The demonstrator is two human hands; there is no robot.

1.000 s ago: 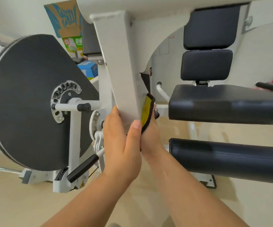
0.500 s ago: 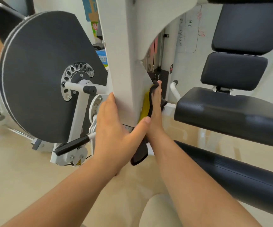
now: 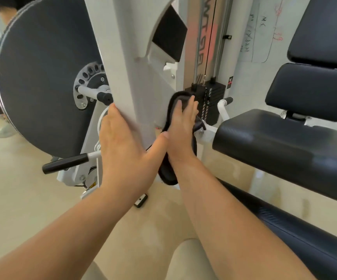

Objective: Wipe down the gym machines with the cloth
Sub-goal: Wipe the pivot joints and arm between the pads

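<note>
The left hand (image 3: 123,150) lies flat on the white upright (image 3: 127,57). The right hand (image 3: 180,128), fingers straight, presses the cloth (image 3: 168,174), half hidden beneath it.

The one camera sat on the person's head and looked forward and down, very near the gym machine's white upright post (image 3: 123,67), which crossed the middle of the frame from the top edge. Both forearms entered from the near bottom edge, and the left hand (image 3: 123,146) and right hand (image 3: 180,128) met at mid-frame. The wide lens took in the grey disc (image 3: 42,77) at the left, the black seat pad (image 3: 285,144) at the right, the weight stack (image 3: 210,102) farther back, and the beige floor (image 3: 22,199) below.
</note>
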